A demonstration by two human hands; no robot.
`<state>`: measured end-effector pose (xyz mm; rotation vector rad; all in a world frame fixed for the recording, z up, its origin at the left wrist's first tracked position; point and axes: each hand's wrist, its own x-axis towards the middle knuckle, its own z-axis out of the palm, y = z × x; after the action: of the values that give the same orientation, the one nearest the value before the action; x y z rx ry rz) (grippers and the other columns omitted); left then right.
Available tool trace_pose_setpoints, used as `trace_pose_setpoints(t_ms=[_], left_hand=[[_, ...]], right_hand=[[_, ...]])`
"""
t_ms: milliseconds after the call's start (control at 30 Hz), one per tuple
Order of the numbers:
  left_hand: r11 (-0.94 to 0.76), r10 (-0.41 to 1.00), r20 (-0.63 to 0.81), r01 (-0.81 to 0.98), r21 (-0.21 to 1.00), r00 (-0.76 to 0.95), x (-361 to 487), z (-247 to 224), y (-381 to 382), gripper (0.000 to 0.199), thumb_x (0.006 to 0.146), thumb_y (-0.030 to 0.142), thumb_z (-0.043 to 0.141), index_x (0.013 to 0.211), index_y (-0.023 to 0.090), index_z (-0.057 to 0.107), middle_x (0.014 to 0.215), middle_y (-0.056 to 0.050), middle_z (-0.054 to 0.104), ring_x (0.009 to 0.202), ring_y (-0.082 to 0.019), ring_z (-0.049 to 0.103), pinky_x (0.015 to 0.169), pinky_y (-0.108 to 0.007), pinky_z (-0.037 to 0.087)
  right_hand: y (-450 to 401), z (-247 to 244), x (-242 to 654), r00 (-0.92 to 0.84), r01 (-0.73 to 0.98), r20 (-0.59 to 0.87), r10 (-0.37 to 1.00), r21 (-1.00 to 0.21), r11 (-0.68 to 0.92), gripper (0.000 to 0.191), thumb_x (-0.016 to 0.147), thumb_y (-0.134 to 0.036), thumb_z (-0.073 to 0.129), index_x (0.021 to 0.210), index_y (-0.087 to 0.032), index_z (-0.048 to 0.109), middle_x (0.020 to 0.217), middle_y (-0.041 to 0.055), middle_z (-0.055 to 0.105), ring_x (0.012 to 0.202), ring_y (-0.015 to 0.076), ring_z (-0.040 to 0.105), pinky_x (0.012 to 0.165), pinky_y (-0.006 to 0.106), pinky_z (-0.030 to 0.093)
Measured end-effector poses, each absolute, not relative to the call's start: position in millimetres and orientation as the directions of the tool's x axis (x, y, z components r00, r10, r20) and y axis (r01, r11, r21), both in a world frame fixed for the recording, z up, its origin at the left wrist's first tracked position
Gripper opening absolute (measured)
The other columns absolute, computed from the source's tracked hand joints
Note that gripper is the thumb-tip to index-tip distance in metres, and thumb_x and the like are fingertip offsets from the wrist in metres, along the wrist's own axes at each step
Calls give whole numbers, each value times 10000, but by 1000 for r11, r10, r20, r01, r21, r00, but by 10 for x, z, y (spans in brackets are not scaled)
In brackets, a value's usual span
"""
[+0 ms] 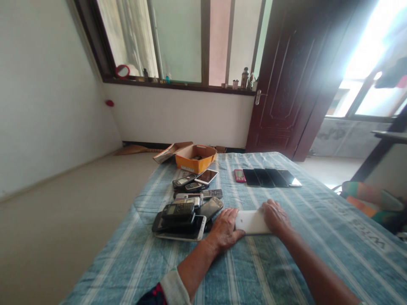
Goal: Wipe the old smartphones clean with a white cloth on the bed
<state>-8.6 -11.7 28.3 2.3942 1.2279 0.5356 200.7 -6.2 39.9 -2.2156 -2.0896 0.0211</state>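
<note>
A white phone (251, 223), or perhaps a small tablet, lies face down and sideways on the blue striped cloth. My left hand (225, 228) grips its left end, thumb near the front edge. At the other end my right hand (275, 217) has closed fingers over the right edge; its fingertips are partly blurred. Left of my left hand is a loose pile of phones, with a black keypad phone (178, 212) on top of a white-framed smartphone (187, 234). A grey slider phone (210, 207) rests close to my left fingers.
Beyond my hands, a pink phone (239, 176) and several dark smartphones (266, 178) form a row. An orange box (196, 162) stands at the far left with its lid (171, 151) beside it. A white smartphone (206, 176) lies before the box. A dark red door (286, 80) is behind.
</note>
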Motion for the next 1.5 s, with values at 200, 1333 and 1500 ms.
trace_pose_setpoints(t_ms=[200,1333,1500], left_hand=[[-537,827,143,685,492,544,-81,294,-125,640,730,343,668,1290,112,458,1297,-152,525,1224,-289,444,1073,-388,321],[-559,817,160,691,458,554,-76,342,-142,575,736,328,674,1233,105,490,1240,-143,555,1166,-273,482,1039,-365,360],[-554,821,154,698,454,550,-74,344,-147,594,744,329,666,1258,98,474,1276,-154,534,1206,-282,455,1072,-382,327]], right_hand=[[-61,402,2139,122,991,37,992,-67,-119,291,864,-84,367,923,-156,643,998,108,577,923,239,514,654,293,302],[-36,479,2047,135,991,-3,991,-8,-135,333,889,-130,347,932,-150,676,1011,125,617,957,253,561,670,294,372],[-22,496,2035,80,997,-12,997,2,-80,325,901,-149,352,947,-161,674,1010,115,626,963,257,564,686,304,380]])
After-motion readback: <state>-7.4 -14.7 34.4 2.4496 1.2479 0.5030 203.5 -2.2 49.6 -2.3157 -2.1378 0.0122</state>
